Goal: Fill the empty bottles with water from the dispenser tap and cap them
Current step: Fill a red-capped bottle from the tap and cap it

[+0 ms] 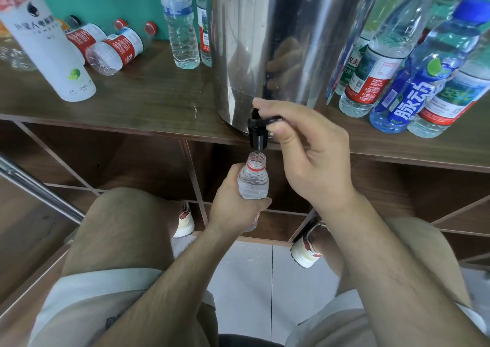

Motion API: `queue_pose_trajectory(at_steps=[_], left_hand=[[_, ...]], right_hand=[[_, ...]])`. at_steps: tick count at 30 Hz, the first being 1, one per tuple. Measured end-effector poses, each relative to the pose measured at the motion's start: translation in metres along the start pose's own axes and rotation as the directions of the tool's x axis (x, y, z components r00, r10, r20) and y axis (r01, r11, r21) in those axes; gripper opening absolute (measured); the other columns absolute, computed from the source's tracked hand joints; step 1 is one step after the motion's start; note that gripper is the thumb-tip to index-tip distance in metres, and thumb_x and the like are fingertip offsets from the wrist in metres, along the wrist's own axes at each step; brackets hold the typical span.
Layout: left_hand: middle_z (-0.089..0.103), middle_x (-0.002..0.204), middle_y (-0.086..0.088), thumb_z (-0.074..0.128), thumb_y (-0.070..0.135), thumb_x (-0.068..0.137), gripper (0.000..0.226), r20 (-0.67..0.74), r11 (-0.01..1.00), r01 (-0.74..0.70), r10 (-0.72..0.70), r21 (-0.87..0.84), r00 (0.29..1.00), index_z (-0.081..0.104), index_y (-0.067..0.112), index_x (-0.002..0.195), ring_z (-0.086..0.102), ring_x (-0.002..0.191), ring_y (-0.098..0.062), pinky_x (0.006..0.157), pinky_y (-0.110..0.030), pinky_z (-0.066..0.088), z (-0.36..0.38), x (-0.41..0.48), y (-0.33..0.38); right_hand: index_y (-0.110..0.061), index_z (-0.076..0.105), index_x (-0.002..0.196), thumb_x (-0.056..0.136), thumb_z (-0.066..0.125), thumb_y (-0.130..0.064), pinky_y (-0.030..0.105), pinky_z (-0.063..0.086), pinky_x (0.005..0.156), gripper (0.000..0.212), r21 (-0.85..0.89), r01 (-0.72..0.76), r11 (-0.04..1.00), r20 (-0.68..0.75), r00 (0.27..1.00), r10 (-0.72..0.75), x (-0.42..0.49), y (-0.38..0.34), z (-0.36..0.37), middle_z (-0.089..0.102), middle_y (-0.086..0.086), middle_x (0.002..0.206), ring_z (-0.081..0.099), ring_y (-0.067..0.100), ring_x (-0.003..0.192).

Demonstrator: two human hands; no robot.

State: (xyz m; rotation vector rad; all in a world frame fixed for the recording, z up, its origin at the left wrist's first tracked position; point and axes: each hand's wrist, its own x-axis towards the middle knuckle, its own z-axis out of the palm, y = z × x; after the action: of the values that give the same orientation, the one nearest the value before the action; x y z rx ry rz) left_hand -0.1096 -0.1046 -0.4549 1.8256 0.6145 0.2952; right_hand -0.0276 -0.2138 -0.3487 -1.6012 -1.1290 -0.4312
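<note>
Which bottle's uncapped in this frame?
The small clear bottle that the left hand holds under the black tap: bare neck, only a red ring. The lying bottles on the shelf at left are capped.

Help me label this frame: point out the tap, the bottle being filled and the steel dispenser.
tap (pixel 256 132): head view, on its black spout body.
bottle being filled (pixel 253 183): head view, on its clear shoulder.
steel dispenser (pixel 278 28): head view, on its shiny side wall.

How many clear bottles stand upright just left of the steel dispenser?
2. The blue-labelled bottle stands near the back wall. The second bottle is right of it, partly hidden by the dispenser. More may be hidden behind the dispenser.
</note>
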Motion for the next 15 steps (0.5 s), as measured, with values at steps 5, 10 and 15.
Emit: queue_pose_trajectory(at_steps=[5, 10, 15], left_hand=[[0.066, 0.117, 0.008, 0.091, 0.020, 0.077, 0.067, -0.003, 0.999, -0.009, 0.009, 0.043, 1.000, 0.051, 0.029, 0.131, 0.066, 0.108, -0.018, 0.098, -0.045, 0.058, 0.000, 0.001, 0.001], [0.067, 0.115, 0.008, 0.091, 0.019, 0.077, 0.067, -0.002, 0.999, -0.028, 0.028, 0.043, 1.000, 0.052, 0.028, 0.130, 0.067, 0.107, -0.018, 0.093, -0.038, 0.057, 0.000, 0.004, -0.003], [0.062, 0.109, 0.019, 0.091, 0.023, 0.077, 0.067, 0.013, 0.996, -0.050, 0.049, 0.068, 0.999, 0.048, 0.035, 0.127, 0.064, 0.101, -0.010, 0.083, -0.021, 0.047, 0.003, 0.005, -0.007]], right_hand=[[-0.009, 0.075, 0.111, 0.108, 0.056, -0.023, 0.038, 0.055, 0.075, 0.023, -0.031, -0.097, 0.995, -0.094, 0.991, 0.094, 0.016, 0.004, 0.008, 0.073, -0.002, 0.092, 0.067, 0.014, 0.084], [-0.018, 0.067, 0.126, 0.107, 0.058, -0.030, 0.019, 0.051, 0.081, 0.024, -0.007, -0.167, 0.986, -0.065, 0.984, 0.166, 0.000, 0.006, -0.006, 0.072, -0.020, 0.101, 0.069, 0.005, 0.095], [-0.019, 0.062, 0.125, 0.096, 0.066, -0.036, 0.039, 0.053, 0.093, 0.034, -0.467, -0.482, 0.741, -0.132, 0.867, 0.480, -0.009, 0.041, -0.049, 0.067, -0.005, 0.107, 0.062, 0.020, 0.106]])
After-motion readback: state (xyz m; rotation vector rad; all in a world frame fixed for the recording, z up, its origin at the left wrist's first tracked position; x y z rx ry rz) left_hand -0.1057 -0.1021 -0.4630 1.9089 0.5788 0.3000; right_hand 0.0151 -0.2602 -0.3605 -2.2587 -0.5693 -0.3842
